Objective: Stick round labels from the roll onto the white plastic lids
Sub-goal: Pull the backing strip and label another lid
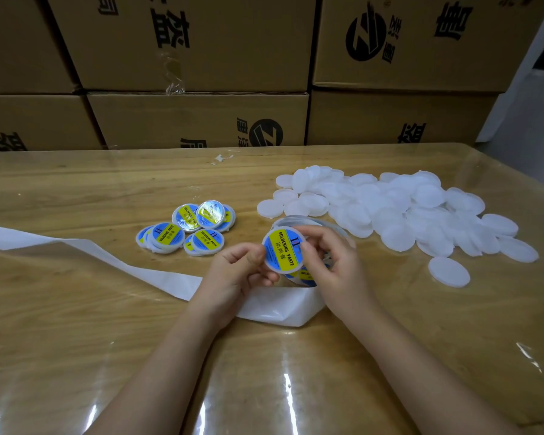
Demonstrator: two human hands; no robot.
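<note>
As the left hand (236, 273) and right hand (330, 262) pinch it by opposite edges above the near-middle desk (76, 309), the labelled lid (283, 250) looks light, stiff and slick — best gripped at its rim, fingers (310, 235) off the label. Bare lids (399, 211) lie far right.

Even, moderately bright overhead light; white glare streaks on the glossy surface (296, 356) near the bottom edge; soft faint shadows; wide-angle bowing at edges; white lids (390, 208) slightly washed out.

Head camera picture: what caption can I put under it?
The left hand and right hand hold a labelled lid between a cluster of finished lids and a pile of plain white lids.
</note>
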